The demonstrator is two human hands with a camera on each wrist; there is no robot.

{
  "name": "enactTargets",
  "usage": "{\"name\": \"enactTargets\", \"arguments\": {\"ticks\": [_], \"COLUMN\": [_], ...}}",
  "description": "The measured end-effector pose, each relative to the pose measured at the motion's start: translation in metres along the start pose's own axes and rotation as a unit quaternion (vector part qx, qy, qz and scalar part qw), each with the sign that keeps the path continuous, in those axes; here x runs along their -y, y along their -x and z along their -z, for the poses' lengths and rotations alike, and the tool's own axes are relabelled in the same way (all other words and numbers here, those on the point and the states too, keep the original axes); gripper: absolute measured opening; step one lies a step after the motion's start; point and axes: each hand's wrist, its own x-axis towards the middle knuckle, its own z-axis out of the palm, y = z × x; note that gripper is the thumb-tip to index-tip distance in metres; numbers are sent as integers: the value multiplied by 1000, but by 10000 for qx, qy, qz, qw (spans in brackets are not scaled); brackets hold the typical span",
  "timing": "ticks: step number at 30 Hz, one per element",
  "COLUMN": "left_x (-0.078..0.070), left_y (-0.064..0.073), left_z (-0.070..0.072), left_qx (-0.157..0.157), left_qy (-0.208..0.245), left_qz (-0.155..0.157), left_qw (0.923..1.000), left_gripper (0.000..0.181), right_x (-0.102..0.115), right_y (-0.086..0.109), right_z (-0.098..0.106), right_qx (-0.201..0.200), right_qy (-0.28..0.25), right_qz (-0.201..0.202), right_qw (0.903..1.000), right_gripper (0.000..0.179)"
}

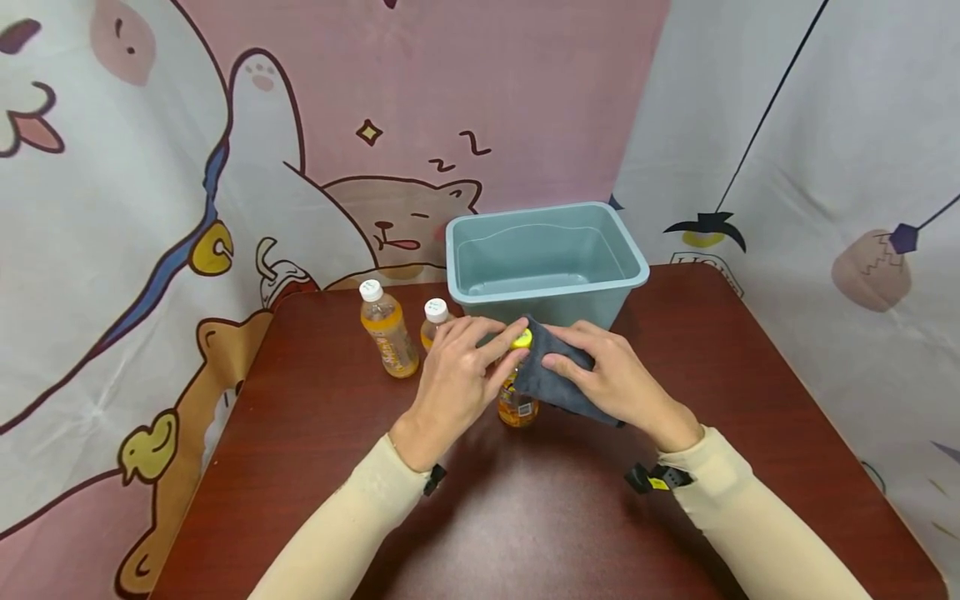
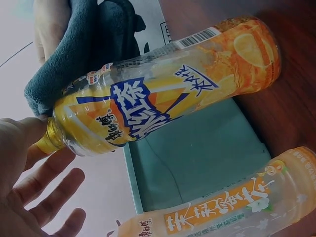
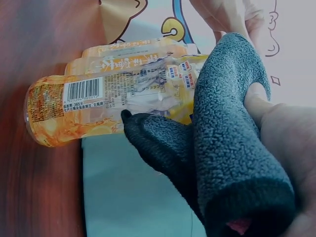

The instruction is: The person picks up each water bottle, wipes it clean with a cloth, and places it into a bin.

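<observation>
A drink bottle with a yellow cap and a yellow-and-orange label (image 2: 143, 106) stands on the table in front of the bin. My left hand (image 1: 459, 367) pinches it by the yellow cap (image 1: 522, 338) between thumb and fingers. In the right hand (image 1: 611, 371) is a folded dark grey cloth (image 1: 558, 371), gripped with the thumb on top. The cloth lies against the bottle's upper side, right at the neck, as the right wrist view also shows. Part of the bottle's shoulder is hidden behind the cloth (image 3: 232, 128).
Behind the hands stands a grey-blue plastic bin (image 1: 547, 287) at the table's back edge. Two white-capped bottles are to the left: one bottle (image 1: 390, 333) in full view, the other bottle (image 1: 435, 321) partly behind my left hand. A printed cloth backdrop (image 1: 525, 100) surrounds the brown table (image 1: 315, 442).
</observation>
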Motion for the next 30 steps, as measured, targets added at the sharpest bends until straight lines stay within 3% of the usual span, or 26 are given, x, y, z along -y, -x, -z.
{"name": "enactTargets", "arguments": {"ticks": [22, 30], "left_x": [0, 2], "left_y": [0, 2], "left_z": [-4, -3], "left_qx": [-85, -60], "left_qy": [93, 63], "left_qz": [-17, 10], "left_qw": [9999, 10000], "left_gripper": [41, 41], "right_x": [-19, -35], "right_y": [15, 22], "right_z": [-11, -30], "right_qx": [337, 778], "right_qy": [175, 324], "right_qz": [-189, -27], "right_qw": [9991, 9964], "right_gripper": [44, 35]}}
